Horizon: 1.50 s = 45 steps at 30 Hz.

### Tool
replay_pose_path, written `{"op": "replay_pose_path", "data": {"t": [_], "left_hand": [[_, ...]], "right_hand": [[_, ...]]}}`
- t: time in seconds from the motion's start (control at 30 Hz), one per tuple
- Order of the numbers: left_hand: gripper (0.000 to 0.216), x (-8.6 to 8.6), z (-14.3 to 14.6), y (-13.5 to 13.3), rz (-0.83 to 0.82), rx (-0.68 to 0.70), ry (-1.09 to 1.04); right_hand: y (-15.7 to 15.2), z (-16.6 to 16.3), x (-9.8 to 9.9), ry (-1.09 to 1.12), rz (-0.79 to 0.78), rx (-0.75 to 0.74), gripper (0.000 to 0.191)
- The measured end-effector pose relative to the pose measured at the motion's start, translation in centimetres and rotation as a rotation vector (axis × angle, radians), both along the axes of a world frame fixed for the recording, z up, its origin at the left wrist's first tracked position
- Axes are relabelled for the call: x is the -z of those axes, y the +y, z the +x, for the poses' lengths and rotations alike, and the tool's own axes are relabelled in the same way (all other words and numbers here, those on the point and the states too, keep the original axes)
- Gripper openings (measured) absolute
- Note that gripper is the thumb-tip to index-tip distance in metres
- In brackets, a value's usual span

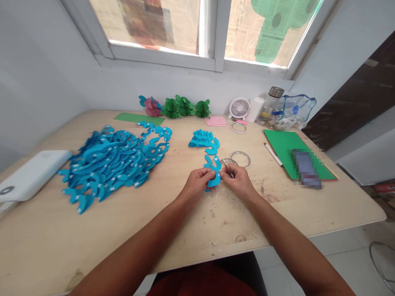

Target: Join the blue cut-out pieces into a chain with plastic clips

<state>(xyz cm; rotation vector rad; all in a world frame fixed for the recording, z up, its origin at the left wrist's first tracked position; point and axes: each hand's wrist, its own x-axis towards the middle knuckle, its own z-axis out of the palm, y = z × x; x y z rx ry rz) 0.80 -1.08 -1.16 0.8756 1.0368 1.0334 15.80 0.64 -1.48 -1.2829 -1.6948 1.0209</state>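
Note:
Between the thumb and fingers of my left hand (199,181) is a curved blue paper cutout (216,174), held just above the table. My right hand (236,179) is closed at the cutout's right edge, with a slim dark metal tool (227,169) in its grip; its kind is too small to make out. Just beyond lie a loose blue cutout (212,147) and a folded stack of blue paper pieces (202,138). To the left spreads a large heap of blue paper cutouts (114,158), many bearing small white squares.
Tape rolls (240,159) lie beyond my right hand. A phone (307,168) rests on green sheets (282,144) beside a white pen (273,154). Green paper ornaments (185,107), a small fan (240,108) and a bottle (270,106) line the back. A white power bank (33,174) lies left.

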Motion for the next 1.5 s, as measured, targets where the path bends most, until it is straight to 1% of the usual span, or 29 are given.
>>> {"op": "replay_pose_path", "data": {"t": [0.3, 0.57, 0.9, 1.17, 1.5], "left_hand": [[0.023, -0.19, -0.01, -0.19, 0.026, -0.012, 0.043], [0.023, -0.21, -0.02, -0.18, 0.014, -0.009, 0.042], [0.023, -0.38, 0.13, -0.38, 0.011, -0.025, 0.013], [0.024, -0.23, 0.1, -0.26, -0.05, -0.029, -0.031], [0.025, -0.44, 0.09, -0.32, -0.05, -0.026, -0.05]], "right_hand": [[-0.02, -0.03, -0.11, 0.011, -0.013, -0.014, 0.011], [0.11, 0.0, -0.05, 0.061, -0.076, -0.021, 0.013], [0.14, -0.01, -0.08, 0.069, -0.074, -0.029, 0.012], [-0.09, -0.15, -0.41, 0.11, -0.088, -0.02, 0.01], [-0.14, -0.2, -0.49, 0.125, -0.093, -0.01, 0.009]]}}
